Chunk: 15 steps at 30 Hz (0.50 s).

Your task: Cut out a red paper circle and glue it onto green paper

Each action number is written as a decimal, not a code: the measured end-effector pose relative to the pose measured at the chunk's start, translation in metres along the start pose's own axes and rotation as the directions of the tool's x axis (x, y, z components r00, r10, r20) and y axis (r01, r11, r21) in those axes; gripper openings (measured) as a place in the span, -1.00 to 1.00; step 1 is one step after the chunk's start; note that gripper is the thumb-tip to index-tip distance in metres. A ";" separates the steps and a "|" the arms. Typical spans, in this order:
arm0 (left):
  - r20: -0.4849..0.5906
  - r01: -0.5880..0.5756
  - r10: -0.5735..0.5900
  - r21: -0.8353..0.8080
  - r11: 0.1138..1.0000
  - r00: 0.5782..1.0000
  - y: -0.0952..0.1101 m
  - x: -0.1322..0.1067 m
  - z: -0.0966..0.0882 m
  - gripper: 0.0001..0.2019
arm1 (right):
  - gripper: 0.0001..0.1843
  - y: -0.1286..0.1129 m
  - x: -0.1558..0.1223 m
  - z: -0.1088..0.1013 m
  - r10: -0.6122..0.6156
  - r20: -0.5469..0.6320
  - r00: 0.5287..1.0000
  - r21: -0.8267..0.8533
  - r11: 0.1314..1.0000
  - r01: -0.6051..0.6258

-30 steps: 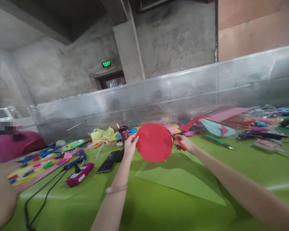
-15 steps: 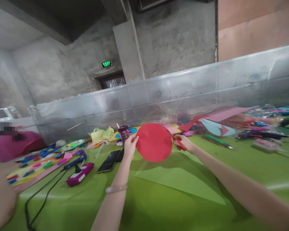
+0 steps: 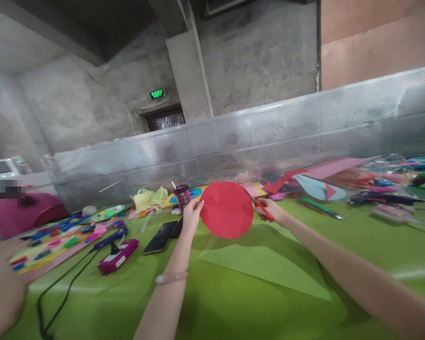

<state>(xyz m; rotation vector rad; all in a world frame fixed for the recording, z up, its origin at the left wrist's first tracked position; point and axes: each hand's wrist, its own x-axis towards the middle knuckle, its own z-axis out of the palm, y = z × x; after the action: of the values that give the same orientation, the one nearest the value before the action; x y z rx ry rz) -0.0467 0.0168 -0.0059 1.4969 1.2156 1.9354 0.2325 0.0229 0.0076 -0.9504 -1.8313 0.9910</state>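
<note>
– Nothing has visibly shifted since the earlier frame.
– The grips?
– Left hand (image 3: 190, 216) pinches the red disc (image 3: 226, 210) leftward, above the green table (image 3: 233, 311); right hand (image 3: 275, 213) curls round scissors (image 3: 265, 210) at its right edge.

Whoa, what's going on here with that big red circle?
Someone is holding a red paper circle up above a green table. Their left hand pinches one edge. Their right hand holds red-handled scissors, with the blades at the circle's opposite edge. The circle looks whole and round. A pale green sheet lies on the table below it.
</note>
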 end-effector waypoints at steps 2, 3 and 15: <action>-0.001 -0.001 0.001 0.003 1.000 1.000 0.000 0.000 0.000 -0.71 | -0.93 0.000 0.000 0.000 -0.002 -0.001 1.000 -0.002 1.000 0.002; -0.001 -0.002 0.002 0.004 1.000 1.000 0.000 0.000 0.000 -0.71 | -0.92 0.000 0.000 0.000 -0.002 -0.002 1.000 -0.004 1.000 0.002; 0.014 -0.015 0.015 0.014 1.000 1.000 -0.002 0.001 -0.001 -0.72 | -0.90 0.000 0.000 0.000 0.016 -0.018 1.000 -0.012 1.000 -0.016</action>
<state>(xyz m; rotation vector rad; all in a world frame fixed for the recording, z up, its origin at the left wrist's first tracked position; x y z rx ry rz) -0.0483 0.0181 -0.0068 1.5279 1.2176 1.9268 0.2324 0.0229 0.0078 -0.9800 -1.8189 0.9790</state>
